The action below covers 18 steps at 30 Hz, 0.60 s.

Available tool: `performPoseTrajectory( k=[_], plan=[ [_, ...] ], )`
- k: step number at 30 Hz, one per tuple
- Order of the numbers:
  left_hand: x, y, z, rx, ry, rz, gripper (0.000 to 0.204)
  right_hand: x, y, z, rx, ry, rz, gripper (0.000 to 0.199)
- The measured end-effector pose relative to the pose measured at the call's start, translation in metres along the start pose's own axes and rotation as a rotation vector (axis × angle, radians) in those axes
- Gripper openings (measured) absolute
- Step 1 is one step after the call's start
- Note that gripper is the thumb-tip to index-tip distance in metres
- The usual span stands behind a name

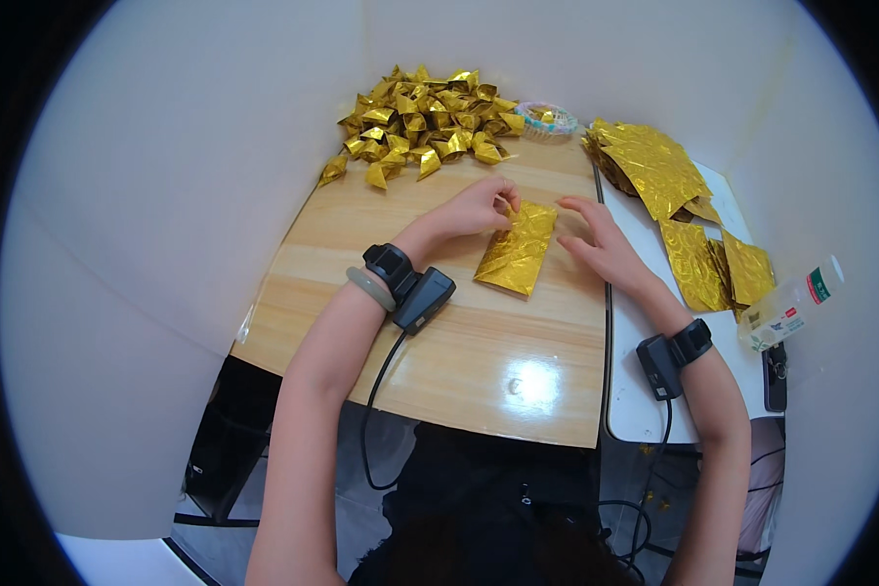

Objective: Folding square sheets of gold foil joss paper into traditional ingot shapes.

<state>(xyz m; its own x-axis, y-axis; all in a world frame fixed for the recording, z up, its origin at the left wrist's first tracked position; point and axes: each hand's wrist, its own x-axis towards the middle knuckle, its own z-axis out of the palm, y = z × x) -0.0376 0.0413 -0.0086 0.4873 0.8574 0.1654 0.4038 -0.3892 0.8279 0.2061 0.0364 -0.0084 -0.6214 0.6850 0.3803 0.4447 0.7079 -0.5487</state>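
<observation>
A gold foil paper (521,252), folded into a narrow rectangle with a crinkled shine, lies slightly tilted on the wooden table (439,361). At its upper left edge is my left hand (479,207), fingers curled in and thumb against the paper in what looks like a pinch. Just off the paper's right side hovers my right hand (604,246), its thumb and fingers apart with nothing between them. Each wrist wears a black strap with a small cabled box, and a pale bangle (370,289) sits on the left one.
Many folded gold foil pieces (420,122) are heaped at the back left, beside a beaded ring-shaped item (547,118). Gold foil sheets (654,166) and smaller folded stacks (695,264) lie on the white table (645,415) at right, near a clear bottle (786,308). Pale walls enclose both sides.
</observation>
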Motion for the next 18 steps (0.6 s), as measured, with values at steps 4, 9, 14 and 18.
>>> performPoseTrajectory(
  k=[4,9,14,18],
  plan=[
    [-0.001,-0.002,-0.001,0.469,0.197,0.008,0.044,-0.001,0.006,0.004,-0.243,0.038,-0.076,0.056],
    [-0.002,0.001,-0.007,0.484,0.005,0.015,0.054,0.002,-0.002,0.004,-0.197,-0.06,0.026,0.058],
    [0.001,-0.004,-0.005,0.139,-0.165,0.029,0.057,0.005,0.005,0.008,-0.036,-0.055,0.057,0.052],
    [0.002,0.001,0.005,0.332,0.002,0.08,0.068,0.008,-0.001,0.008,0.402,-0.03,0.287,0.042]
  ],
)
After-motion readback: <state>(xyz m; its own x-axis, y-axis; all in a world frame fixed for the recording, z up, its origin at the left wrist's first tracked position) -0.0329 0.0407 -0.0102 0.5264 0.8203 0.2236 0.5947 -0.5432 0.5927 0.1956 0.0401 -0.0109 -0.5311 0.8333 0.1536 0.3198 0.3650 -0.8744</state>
